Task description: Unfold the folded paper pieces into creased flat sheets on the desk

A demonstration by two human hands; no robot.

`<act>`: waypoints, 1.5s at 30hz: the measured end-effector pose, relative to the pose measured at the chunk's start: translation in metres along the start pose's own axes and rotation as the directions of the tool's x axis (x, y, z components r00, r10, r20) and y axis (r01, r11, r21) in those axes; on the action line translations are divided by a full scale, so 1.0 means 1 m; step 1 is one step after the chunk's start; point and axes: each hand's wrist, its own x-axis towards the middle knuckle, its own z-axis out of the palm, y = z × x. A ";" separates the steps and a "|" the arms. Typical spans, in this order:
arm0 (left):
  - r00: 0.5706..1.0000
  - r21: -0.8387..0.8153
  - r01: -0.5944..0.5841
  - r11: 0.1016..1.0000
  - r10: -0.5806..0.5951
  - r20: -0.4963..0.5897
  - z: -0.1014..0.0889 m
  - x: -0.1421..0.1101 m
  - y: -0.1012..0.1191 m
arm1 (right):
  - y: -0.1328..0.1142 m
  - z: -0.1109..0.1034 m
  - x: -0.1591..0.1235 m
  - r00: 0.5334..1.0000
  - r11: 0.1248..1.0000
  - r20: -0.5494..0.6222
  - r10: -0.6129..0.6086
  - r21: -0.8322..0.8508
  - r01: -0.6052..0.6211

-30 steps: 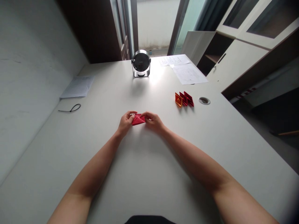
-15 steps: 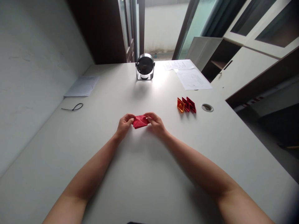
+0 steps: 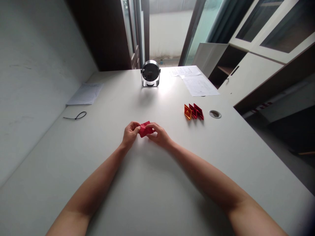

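Observation:
A piece of folded red paper point(image 3: 144, 129) is between my two hands, just above the white table. My left hand point(image 3: 131, 133) pinches its left end between thumb and fingers. My right hand point(image 3: 159, 135) is at its right side, index finger across the top and thumb at the lower edge, a small gap showing between them. The paper's folds stand out unevenly, and its right end is partly covered by my fingers. To the right, several folded paper pieces, orange point(image 3: 187, 112) and dark red point(image 3: 196, 111), stand in a row.
A round black device in a silver stand point(image 3: 150, 73) is at the table's far side. Printed sheets point(image 3: 200, 86) lie at the far right, more papers point(image 3: 85, 93) at the left by the wall. A black cable tie point(image 3: 76, 116) and a round cable hole point(image 3: 215, 114) flank the work area.
My right hand has shifted from the paper's right end to over and under it. The paper has turned and its folds look less flat. The camera view has moved slightly.

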 end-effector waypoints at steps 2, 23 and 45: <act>1.000 0.017 -0.011 1.000 0.011 0.007 0.000 -0.001 0.002 | -0.002 0.001 -0.002 1.000 0.999 0.011 -0.015 -0.028 0.015; 0.984 0.033 0.037 0.999 -0.042 0.170 0.002 -0.004 0.005 | 0.008 0.001 -0.004 0.949 0.965 -0.181 0.257 -0.004 -0.262; 0.993 -0.045 0.005 0.999 0.000 0.117 -0.002 0.001 -0.008 | 0.010 -0.006 0.000 0.950 0.898 -0.096 0.297 0.366 -0.244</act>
